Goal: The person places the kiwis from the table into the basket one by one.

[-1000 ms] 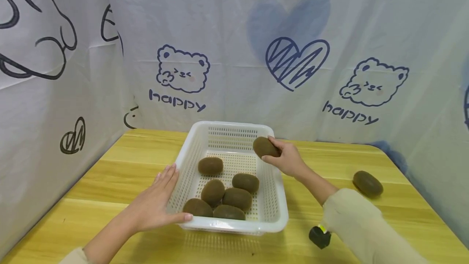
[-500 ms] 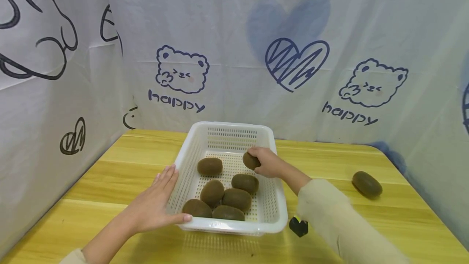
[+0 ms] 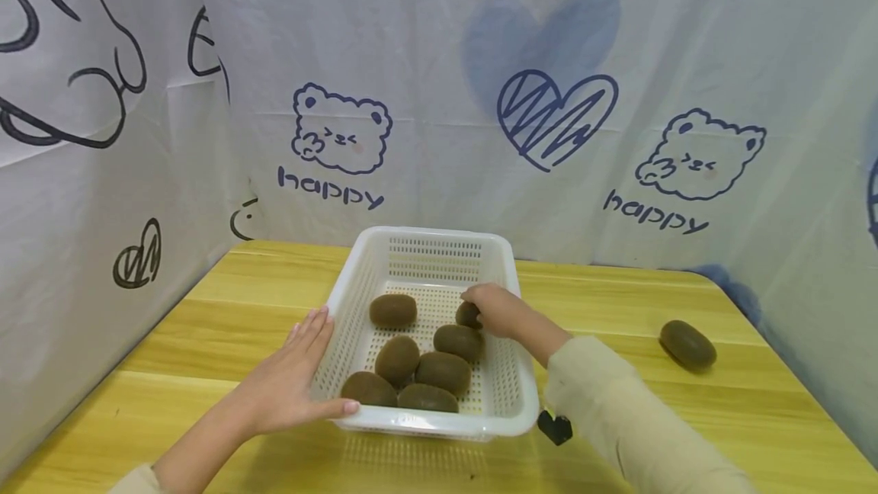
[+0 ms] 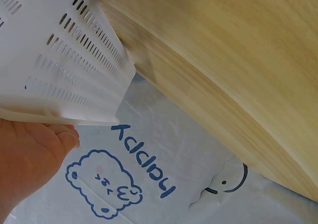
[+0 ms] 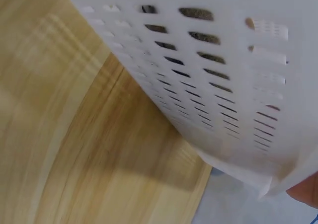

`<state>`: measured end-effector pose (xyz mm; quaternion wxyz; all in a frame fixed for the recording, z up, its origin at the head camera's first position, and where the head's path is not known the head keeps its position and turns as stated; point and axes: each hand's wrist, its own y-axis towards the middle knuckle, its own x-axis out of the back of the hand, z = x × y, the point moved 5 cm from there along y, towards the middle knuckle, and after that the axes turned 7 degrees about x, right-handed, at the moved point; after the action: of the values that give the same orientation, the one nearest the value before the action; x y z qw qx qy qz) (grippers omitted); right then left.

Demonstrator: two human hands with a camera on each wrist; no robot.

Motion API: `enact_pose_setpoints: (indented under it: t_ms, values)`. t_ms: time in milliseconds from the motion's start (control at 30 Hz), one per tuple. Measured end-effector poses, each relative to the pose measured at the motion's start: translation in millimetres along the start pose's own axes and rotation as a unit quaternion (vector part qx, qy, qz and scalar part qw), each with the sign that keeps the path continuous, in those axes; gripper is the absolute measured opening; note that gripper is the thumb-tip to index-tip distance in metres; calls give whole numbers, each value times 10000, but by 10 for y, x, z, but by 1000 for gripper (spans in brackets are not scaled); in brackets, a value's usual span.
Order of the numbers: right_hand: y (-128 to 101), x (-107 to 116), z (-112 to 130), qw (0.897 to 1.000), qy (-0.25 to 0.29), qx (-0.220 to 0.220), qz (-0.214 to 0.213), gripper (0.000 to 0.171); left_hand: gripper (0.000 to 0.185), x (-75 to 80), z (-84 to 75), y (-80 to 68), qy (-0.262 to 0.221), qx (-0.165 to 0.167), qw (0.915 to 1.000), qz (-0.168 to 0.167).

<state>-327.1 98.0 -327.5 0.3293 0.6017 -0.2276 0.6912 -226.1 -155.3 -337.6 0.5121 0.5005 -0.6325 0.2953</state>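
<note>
A white slotted plastic basket (image 3: 439, 421) stands on the table with several brown kiwis (image 3: 442, 373) inside, most of them grouped near its front. My left hand (image 3: 291, 383) rests on the basket's left front corner, fingers straight along the left rim and thumb on the front rim. Inside the basket at the right, my right hand (image 3: 504, 312) grips a kiwi (image 3: 468, 315), partly hidden by the fingers, just behind another kiwi (image 3: 459, 342). In the right wrist view the basket's slotted wall (image 5: 223, 85) hides that kiwi and most of the hand.
One more kiwi (image 3: 688, 345) lies on the wooden table (image 3: 617, 303) right of the basket. A dark heart-shaped object (image 3: 554, 428) is visible beside the right sleeve. A printed cloth (image 3: 439, 97) hangs behind the table.
My right hand has carried its kiwi from over the basket's right rim leftward and down into the basket, then slightly nearer the front. The left hand has stayed in place.
</note>
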Motion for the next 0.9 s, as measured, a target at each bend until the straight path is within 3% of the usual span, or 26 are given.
enact_pose_setpoints:
  t_ms: [100,367,667,900]
  values:
    - [-33,20,-21,9996,-8,-82,-264,29,113,-4,5,-2,7,2,10000,-6]
    - [-139,219,-96,9876,-51,342,-1529,30,112,-11,4,-5,-16,-5,10000,-12]
    - [-403,381,-280,9684,355,-306,-2451,38,112,-15,6,2,-27,4,10000,10]
    - [-626,434,-406,9563,741,-755,-2724,44,112,-16,4,0,-47,-2,10000,34]
